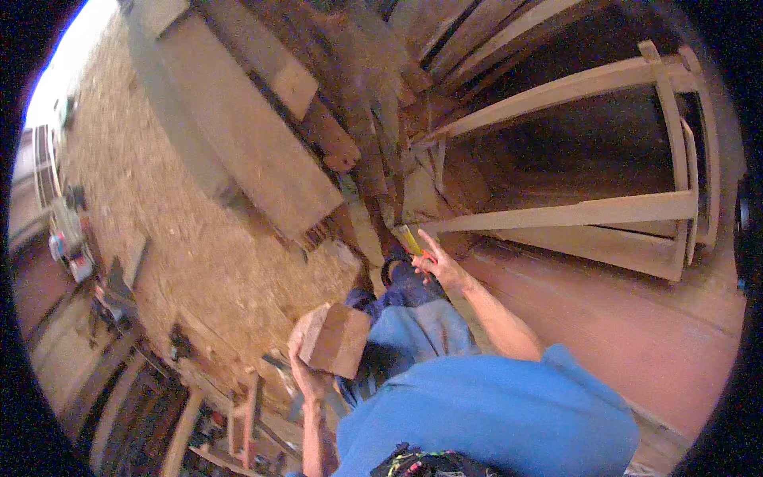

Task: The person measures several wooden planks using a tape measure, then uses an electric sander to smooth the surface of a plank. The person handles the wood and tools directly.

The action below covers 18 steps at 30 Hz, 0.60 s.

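Note:
My left hand [300, 359] is closed round the left side of a short, thick wooden block [340, 343], held at my left hip. The block is brown, with a paler face toward the hand. In front of my right thigh, my right hand [443, 269] grips a small red-and-yellow tool [411, 241]. One finger stretches out past it, while the others curl in by its red part. The tool's yellow part points away from me, near the end of a pale wooden rail; its exact kind is too blurred to tell.
A wooden frame [564, 215] stands to the right over reddish boards [548, 298]. Wide planks [254, 151] lie stacked ahead on the left. Sawdust [151, 191] covers the ground to the left. Several timbers [131, 405] lie at the lower left.

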### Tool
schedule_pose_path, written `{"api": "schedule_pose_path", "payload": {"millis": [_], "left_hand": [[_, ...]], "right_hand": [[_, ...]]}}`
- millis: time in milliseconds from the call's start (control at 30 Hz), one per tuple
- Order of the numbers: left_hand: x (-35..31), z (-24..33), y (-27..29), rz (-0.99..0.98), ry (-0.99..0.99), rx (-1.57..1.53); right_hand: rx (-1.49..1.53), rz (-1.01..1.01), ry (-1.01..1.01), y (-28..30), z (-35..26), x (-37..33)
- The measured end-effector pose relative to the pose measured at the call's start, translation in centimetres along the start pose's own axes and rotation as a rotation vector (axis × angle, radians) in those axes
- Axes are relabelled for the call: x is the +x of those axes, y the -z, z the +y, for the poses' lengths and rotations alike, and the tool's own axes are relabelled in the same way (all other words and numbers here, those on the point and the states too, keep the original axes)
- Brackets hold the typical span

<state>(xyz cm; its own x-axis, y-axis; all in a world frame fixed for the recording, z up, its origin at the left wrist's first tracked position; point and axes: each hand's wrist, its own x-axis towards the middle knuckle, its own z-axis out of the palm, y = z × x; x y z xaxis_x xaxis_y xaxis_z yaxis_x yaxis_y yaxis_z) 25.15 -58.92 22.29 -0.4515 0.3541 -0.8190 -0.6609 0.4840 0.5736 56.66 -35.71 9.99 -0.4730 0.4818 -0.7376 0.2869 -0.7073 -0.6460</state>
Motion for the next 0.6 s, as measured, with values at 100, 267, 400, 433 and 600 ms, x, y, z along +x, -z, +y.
{"api": "schedule_pose_path", "payload": {"millis": [100, 267, 400, 433, 600], "left_hand": [[0.2, 0.8, -0.3, 0.029, 0.219, -0.441], [-0.8, 1.5, -1.4, -0.031, -0.132, 0.169], [-0.8, 6.0, -4.1, 0.091, 0.077, 0.046], [-0.4, 7.4, -4.9, 0.014, -0.190, 0.515], [5.4, 16.6, -8.2, 0.132, -0.583, 1.184]], "right_hand": [[-0.041, 0.036, 0.005, 0.2, 0.8, 1.4], [0.145, 0.039, 0.077, 1.0, 2.0, 2.3], [0.175, 0.081, 0.041, 3.7, 1.8, 2.1], [0.160, 0.108, -0.043, 4.6, 1.6, 1.9], [0.261, 0.142, -0.171, 8.2, 3.5, 1.1]]}}
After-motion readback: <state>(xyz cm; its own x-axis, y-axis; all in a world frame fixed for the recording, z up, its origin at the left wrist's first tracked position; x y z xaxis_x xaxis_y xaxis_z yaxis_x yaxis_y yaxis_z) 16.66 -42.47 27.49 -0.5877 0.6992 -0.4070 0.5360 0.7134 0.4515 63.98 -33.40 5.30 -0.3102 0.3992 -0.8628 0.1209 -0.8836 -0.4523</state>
